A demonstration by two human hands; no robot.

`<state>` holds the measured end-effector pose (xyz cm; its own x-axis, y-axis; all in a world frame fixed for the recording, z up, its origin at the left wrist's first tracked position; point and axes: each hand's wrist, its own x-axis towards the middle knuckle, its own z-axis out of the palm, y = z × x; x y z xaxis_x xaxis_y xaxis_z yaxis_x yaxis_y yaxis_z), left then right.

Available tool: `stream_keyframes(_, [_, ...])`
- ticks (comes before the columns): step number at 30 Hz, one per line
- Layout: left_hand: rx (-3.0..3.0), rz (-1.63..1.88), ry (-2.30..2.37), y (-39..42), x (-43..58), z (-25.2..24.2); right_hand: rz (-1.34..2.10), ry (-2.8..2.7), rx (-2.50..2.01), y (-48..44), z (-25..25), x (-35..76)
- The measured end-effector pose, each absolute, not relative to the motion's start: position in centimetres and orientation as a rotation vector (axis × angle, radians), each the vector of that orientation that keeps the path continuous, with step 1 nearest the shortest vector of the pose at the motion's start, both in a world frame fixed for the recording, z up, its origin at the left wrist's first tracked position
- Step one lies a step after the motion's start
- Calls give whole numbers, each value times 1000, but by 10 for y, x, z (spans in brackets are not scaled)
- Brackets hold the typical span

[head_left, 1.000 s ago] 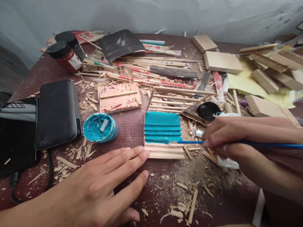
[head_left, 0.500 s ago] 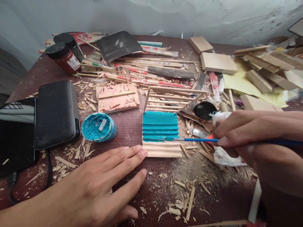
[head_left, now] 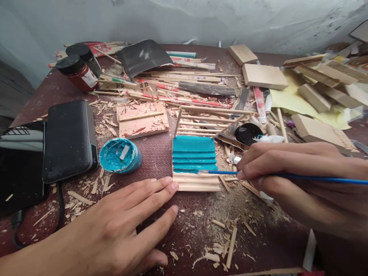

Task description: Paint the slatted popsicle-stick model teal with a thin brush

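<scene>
A small ribbed panel of wooden sticks (head_left: 195, 163) lies in the middle of the table; its upper rows are teal, its lower rows bare wood. My right hand (head_left: 276, 168) pinches a thin blue paintbrush (head_left: 301, 177), whose tip rests on the lowest painted row at the panel's right side. My left hand (head_left: 126, 222) lies flat on the table with fingers stretched out, fingertips touching the panel's bare lower left corner. An open pot of teal paint (head_left: 120, 155) stands just left of the panel.
A black power bank (head_left: 69, 138) and a dark device (head_left: 17, 161) sit at the left. Red paint jars (head_left: 77, 71) stand at the back left. Chopsticks, sandpaper (head_left: 145, 53), a red-stained board (head_left: 143, 119), wood blocks (head_left: 263, 74) and shavings litter the table.
My right hand slid right with the brush half a second ago, then came back left along the same row. My left hand stayed put.
</scene>
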<state>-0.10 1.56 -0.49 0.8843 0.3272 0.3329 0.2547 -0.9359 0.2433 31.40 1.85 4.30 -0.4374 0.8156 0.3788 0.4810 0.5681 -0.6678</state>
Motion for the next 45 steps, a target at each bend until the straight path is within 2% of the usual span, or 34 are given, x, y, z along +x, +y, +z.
stream_keyframes(22, [2860,545,438,16,-2,-6,527,-1784,-1182,13,34,321])
stream_keyframes(32, [2878,541,413,17,-1,-7,499,-2119,-1194,22,54,316])
stream_keyframes(45, [2897,571,414,16,-1,-10,467,-2125,-1235,21,53,334])
